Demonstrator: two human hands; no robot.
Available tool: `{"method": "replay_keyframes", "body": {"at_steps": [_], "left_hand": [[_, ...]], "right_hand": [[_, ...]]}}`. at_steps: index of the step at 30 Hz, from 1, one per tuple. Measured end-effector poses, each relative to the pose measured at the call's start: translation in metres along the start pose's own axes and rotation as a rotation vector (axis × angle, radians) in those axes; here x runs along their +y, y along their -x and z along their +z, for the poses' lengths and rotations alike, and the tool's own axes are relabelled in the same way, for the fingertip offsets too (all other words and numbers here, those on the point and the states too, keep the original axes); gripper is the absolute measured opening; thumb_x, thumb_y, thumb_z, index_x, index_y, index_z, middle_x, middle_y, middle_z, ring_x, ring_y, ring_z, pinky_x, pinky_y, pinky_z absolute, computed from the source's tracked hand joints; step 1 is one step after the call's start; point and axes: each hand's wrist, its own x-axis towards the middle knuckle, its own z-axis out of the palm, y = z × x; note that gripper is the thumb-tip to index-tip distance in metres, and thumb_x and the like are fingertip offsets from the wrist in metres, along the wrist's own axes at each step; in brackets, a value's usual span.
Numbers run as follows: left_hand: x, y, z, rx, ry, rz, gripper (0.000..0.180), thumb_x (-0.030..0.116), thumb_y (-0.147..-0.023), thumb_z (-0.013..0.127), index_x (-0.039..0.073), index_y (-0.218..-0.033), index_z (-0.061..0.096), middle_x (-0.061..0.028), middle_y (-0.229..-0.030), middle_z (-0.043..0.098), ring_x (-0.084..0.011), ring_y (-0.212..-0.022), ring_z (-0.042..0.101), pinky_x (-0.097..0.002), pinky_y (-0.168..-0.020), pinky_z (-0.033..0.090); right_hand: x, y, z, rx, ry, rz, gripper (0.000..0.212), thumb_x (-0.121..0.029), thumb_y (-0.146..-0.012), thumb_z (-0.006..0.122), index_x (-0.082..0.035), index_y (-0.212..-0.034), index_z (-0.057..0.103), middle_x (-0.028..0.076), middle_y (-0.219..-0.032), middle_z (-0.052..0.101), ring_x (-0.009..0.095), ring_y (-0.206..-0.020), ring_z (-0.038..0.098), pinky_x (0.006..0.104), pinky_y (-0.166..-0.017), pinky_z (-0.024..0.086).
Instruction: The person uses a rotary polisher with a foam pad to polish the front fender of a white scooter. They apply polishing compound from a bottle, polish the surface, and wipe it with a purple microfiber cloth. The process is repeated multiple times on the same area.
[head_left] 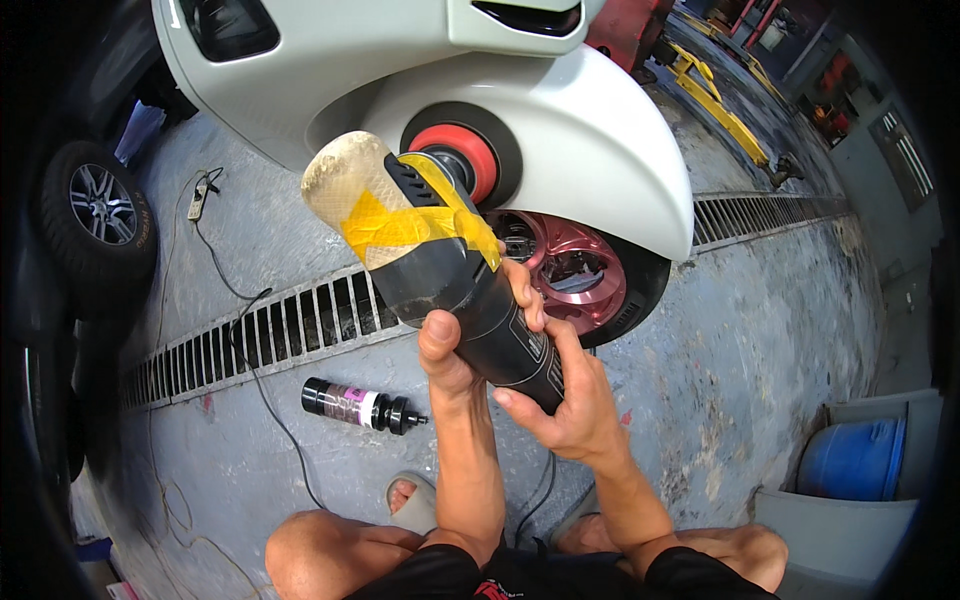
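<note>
Both my hands hold a black car polisher, its head wrapped in yellow tape and a pale patterned cover. My left hand grips the body from the left, thumb up and most fingers hidden beneath. Around the rear handle closes my right hand, with some fingertips on the far side. The polisher's red and black round pad faces the white car fender and appears to lie against it. Below the fender shows a wheel with a red rim.
A black bottle lies on the grey floor near a metal drain grate. A cable runs from a power strip. Left stands a dark vehicle's wheel; right, a blue drum; far right, a yellow lift arm.
</note>
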Motion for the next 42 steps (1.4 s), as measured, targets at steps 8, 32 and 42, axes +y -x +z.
{"method": "replay_keyframes", "body": {"at_steps": [8,32,42], "left_hand": [[-0.019,0.010,0.014,-0.007,-0.012,-0.072,0.072,0.034,-0.076,0.086,-0.007,-0.125,0.054,-0.0203,-0.101,0.063,-0.0271,-0.085,0.067,-0.0378,-0.075,0.059],[-0.045,0.013,0.030,-0.169,-0.552,-0.282,0.080,0.019,-0.070,0.092,-0.006,-0.136,0.053,-0.0124,-0.120,0.067,-0.0186,-0.108,0.065,-0.0329,-0.097,0.052],[-0.077,0.012,0.034,-0.261,-0.753,-0.258,0.084,0.026,-0.068,0.095,-0.004,-0.133,0.053,-0.0153,-0.119,0.068,-0.0213,-0.111,0.066,-0.0356,-0.100,0.051]], "right_hand": [[0.006,0.013,0.003,0.163,0.058,0.054,0.068,-0.029,-0.078,0.089,0.004,-0.124,0.051,0.025,-0.096,0.070,0.042,-0.087,0.075,0.0433,-0.072,0.059],[0.060,0.055,0.008,0.471,-0.025,-0.001,0.077,-0.052,-0.089,0.076,0.008,-0.130,0.050,0.022,-0.104,0.070,0.033,-0.092,0.073,0.0396,-0.077,0.056],[0.109,0.067,0.023,0.641,-0.156,-0.031,0.084,-0.067,-0.092,0.067,0.006,-0.132,0.056,0.014,-0.120,0.068,0.026,-0.110,0.067,0.0406,-0.096,0.051]]}}
